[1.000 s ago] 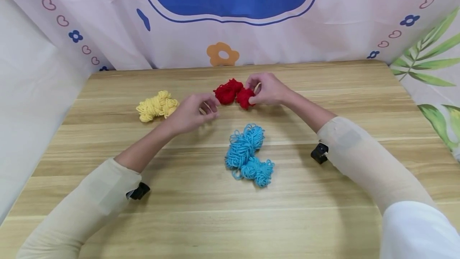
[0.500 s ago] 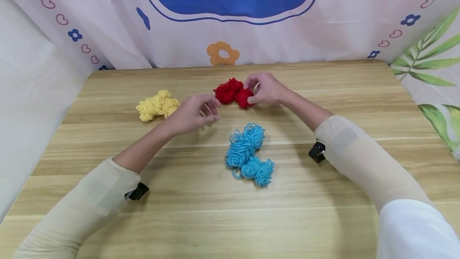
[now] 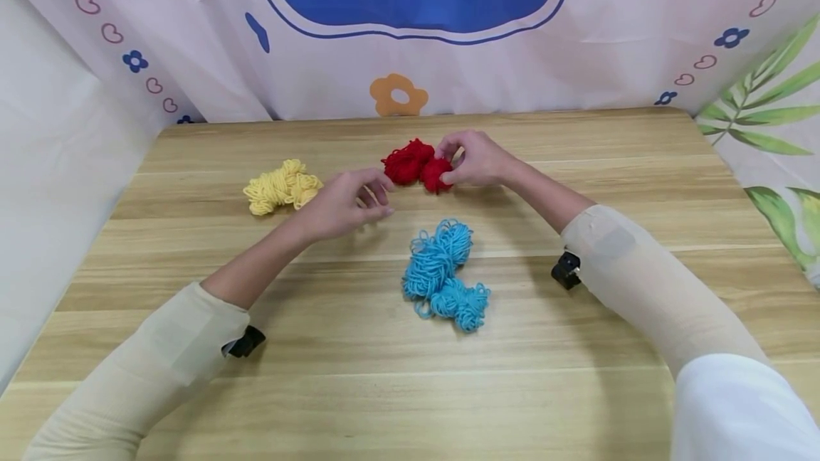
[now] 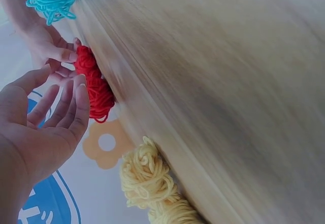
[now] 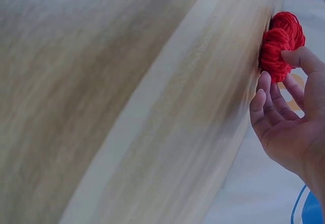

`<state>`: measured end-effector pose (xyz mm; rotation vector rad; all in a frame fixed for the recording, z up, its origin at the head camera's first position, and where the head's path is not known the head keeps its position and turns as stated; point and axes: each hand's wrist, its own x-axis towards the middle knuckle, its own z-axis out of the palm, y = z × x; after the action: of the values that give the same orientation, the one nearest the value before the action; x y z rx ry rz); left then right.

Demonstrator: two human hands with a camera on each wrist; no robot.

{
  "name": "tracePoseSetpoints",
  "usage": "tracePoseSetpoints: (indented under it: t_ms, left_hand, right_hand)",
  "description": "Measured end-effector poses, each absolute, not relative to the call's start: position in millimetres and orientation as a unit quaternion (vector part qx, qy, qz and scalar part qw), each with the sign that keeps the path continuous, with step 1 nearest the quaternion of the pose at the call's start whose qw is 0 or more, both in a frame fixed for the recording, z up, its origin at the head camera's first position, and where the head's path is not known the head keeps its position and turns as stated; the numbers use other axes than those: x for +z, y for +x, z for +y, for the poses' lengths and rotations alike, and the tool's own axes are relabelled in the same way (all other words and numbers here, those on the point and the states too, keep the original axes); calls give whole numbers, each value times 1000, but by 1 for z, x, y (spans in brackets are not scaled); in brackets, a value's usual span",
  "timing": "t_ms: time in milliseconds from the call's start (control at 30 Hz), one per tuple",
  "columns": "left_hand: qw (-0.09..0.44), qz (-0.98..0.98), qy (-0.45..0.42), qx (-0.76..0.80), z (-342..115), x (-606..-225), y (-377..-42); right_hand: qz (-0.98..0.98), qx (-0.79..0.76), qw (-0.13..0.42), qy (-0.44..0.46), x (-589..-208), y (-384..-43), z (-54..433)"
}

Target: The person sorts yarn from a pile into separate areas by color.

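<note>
A red yarn bundle (image 3: 410,161) lies near the back of the table, its two lobes side by side. My right hand (image 3: 477,159) pinches the right lobe between thumb and fingers; the right wrist view has the thumb on the red yarn (image 5: 275,46). My left hand (image 3: 349,203) hovers to the left of it, fingers loosely bent and holding nothing. Behind the left hand sits a yellow yarn bundle (image 3: 275,189), its right end partly hidden in the head view. Nearer to me, between both arms, is a blue yarn bundle (image 3: 435,262).
Everything lies on a wood-grain table (image 3: 410,404). A white printed cloth (image 3: 512,77) hangs along the back edge, with plain white cloth on the left. Each forearm wears a beige sleeve with a small black device (image 3: 566,271) attached.
The right hand has shifted very slightly left at the red yarn bundle. Otherwise both hands and the yarn bundles hold their places.
</note>
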<state>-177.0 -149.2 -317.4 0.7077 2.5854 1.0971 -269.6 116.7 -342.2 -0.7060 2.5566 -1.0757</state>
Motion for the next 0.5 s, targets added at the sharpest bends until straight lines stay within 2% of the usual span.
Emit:
tracePoseSetpoints:
  t_ms: [500]
  left_hand:
    - [125,880,256,380,-144,-317,-172]
  right_hand:
    - [890,-362,153,-231,-342,-268,128]
